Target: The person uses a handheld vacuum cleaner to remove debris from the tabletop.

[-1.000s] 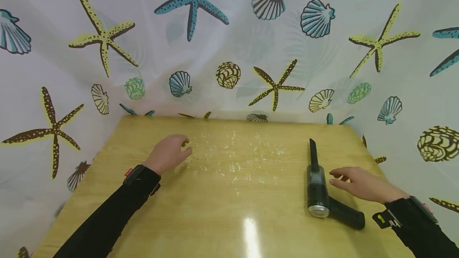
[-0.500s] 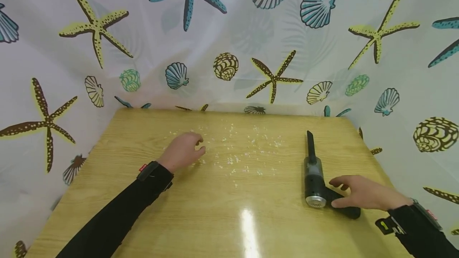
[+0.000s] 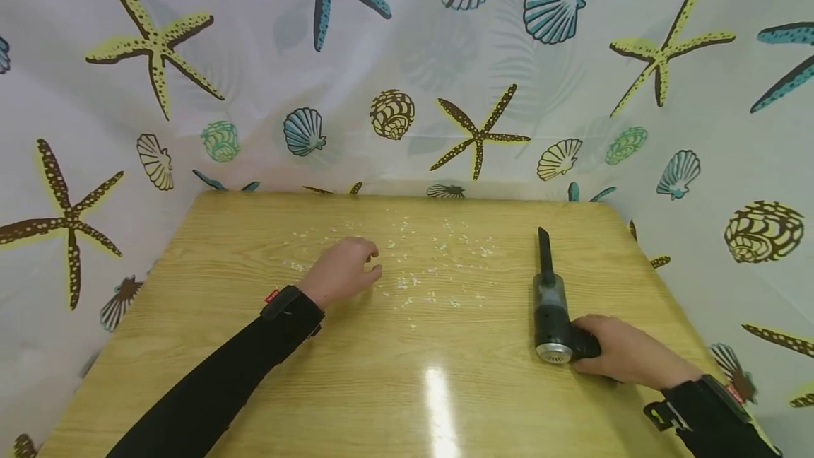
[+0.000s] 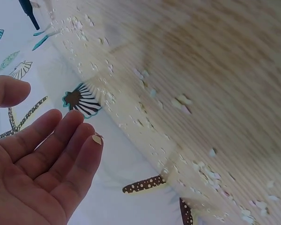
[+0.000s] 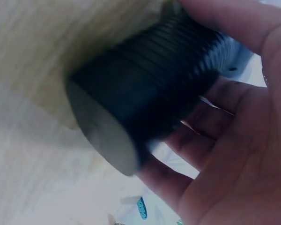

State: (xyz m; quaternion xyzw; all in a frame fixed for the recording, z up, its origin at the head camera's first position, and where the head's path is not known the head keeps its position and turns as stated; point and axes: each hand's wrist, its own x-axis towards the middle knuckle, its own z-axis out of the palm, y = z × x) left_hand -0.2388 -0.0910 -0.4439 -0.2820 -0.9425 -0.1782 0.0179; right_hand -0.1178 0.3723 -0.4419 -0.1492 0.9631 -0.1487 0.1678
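Observation:
A black handheld vacuum point(image 3: 550, 313) with a narrow nozzle lies on the right side of the wooden table point(image 3: 331, 394), nozzle pointing away from me. My right hand point(image 3: 626, 352) grips its handle; in the right wrist view the fingers and thumb wrap around the ribbed black handle point(image 5: 145, 79). Small pale scraps point(image 3: 410, 281) are scattered over the middle and back of the table. Just above the left part of them hovers my left hand point(image 3: 341, 271), fingers loosely bent and holding nothing. One tiny scrap point(image 4: 97, 139) clings to a fingertip in the left wrist view.
White fabric point(image 3: 356, 76) printed with starfish and shells hangs behind the table and along both sides. A bright light reflection point(image 3: 439, 408) shows on the tabletop near the front.
My right hand has come down onto the vacuum's handle and taken hold of it. My left hand has moved right over the scraps. The head view has shifted slightly.

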